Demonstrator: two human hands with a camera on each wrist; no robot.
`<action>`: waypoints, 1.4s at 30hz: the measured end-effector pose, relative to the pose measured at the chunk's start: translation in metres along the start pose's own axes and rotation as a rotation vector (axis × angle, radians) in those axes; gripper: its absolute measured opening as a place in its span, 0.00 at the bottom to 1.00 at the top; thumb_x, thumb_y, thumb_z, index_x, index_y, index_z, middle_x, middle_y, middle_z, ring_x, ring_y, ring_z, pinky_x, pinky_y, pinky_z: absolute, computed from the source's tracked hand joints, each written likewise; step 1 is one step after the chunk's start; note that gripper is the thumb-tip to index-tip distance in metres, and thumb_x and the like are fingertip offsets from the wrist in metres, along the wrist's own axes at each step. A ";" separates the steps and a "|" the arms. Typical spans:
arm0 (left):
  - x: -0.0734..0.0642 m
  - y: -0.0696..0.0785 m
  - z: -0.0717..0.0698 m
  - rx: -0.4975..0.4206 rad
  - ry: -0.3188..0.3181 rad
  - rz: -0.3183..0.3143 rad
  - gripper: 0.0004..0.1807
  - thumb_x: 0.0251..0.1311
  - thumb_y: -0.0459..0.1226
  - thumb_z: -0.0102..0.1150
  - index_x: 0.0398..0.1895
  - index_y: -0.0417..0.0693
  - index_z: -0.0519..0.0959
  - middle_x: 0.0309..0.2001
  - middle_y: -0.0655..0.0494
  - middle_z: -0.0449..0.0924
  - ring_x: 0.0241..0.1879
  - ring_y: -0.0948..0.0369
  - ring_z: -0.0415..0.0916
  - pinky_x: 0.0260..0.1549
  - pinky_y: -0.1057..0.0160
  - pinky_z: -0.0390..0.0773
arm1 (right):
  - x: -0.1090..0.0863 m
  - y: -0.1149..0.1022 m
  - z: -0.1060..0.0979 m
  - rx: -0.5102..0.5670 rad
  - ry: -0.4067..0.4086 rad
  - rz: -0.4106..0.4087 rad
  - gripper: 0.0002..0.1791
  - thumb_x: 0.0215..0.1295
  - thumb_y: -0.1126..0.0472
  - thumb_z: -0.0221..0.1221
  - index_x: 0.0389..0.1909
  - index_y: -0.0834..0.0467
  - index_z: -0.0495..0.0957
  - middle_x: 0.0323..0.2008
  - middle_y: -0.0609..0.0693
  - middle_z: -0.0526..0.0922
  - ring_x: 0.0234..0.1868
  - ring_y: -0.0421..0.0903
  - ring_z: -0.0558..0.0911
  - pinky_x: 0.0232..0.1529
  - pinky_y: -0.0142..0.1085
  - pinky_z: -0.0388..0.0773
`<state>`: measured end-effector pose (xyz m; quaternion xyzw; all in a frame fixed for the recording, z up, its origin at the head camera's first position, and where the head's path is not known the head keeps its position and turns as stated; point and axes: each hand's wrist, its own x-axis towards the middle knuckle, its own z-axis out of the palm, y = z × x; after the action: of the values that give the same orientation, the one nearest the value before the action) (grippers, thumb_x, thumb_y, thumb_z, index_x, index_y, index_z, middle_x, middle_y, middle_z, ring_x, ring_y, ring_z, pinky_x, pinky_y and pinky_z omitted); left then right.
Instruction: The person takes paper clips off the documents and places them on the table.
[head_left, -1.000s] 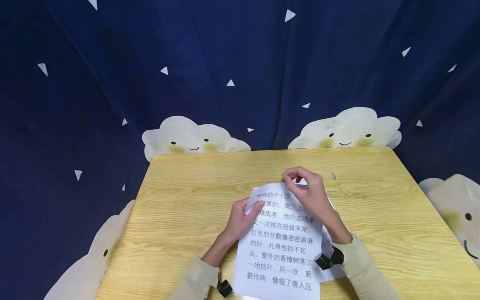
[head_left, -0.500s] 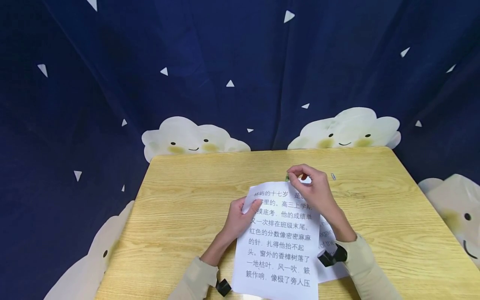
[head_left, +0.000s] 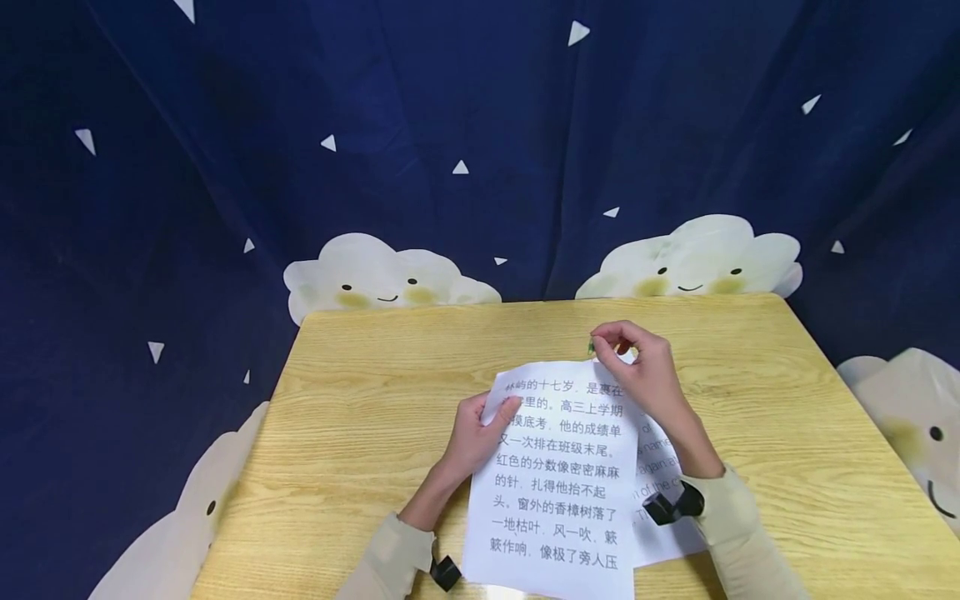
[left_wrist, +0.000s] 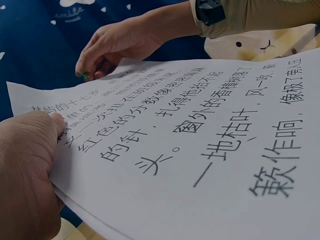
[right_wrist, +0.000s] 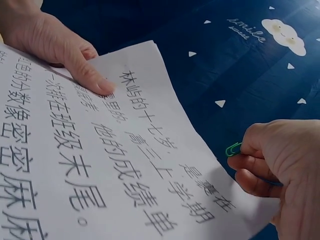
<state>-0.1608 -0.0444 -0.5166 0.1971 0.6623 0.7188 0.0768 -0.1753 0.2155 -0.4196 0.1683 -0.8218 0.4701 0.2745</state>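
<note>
My left hand point(head_left: 480, 437) grips the left edge of a white printed sheet point(head_left: 558, 500), thumb on top; in the left wrist view another layer of paper shows beneath. Between thumb and forefinger my right hand point(head_left: 648, 371) pinches a green paper clip point(right_wrist: 233, 149). In the right wrist view that clip is apart from the paper, just beyond its top edge. A second sheet point(head_left: 667, 537), printed in English, shows from behind the first on the right. Whether both sheets are within my left hand's grip I cannot tell.
A light wooden table point(head_left: 360, 375) lies under the papers, with bare wood to the left and right. Behind it hangs a dark blue curtain point(head_left: 420, 108) with white triangles and smiling clouds. A black wrist camera point(head_left: 446, 573) sits near the sheet's lower left corner.
My right hand has moved right and slightly away with the green paper clip, uncovering more of the top line of print. A small paper clip on the table, visible earlier, is now hidden.
</note>
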 end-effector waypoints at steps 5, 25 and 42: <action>0.000 0.002 -0.004 -0.002 0.011 -0.001 0.15 0.78 0.41 0.58 0.50 0.37 0.85 0.34 0.40 0.89 0.22 0.51 0.88 0.17 0.51 0.88 | 0.004 -0.011 -0.006 0.027 0.008 0.011 0.06 0.61 0.83 0.64 0.36 0.73 0.83 0.28 0.61 0.85 0.30 0.37 0.77 0.31 0.31 0.75; 0.003 0.004 -0.019 0.005 0.070 -0.008 0.17 0.77 0.44 0.59 0.51 0.39 0.85 0.34 0.41 0.89 0.23 0.50 0.88 0.18 0.50 0.88 | 0.009 0.007 -0.026 -0.029 -0.005 0.088 0.03 0.68 0.79 0.59 0.40 0.74 0.80 0.29 0.61 0.82 0.28 0.40 0.75 0.29 0.20 0.70; 0.007 0.000 -0.029 0.008 0.106 0.014 0.17 0.77 0.45 0.59 0.49 0.37 0.85 0.33 0.41 0.89 0.22 0.49 0.87 0.16 0.50 0.87 | 0.003 0.072 -0.037 -0.060 0.032 0.243 0.06 0.73 0.72 0.57 0.44 0.72 0.80 0.30 0.53 0.80 0.28 0.36 0.73 0.27 0.20 0.70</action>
<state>-0.1782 -0.0689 -0.5162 0.1638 0.6669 0.7261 0.0356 -0.2055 0.2840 -0.4515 0.0518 -0.8454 0.4774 0.2336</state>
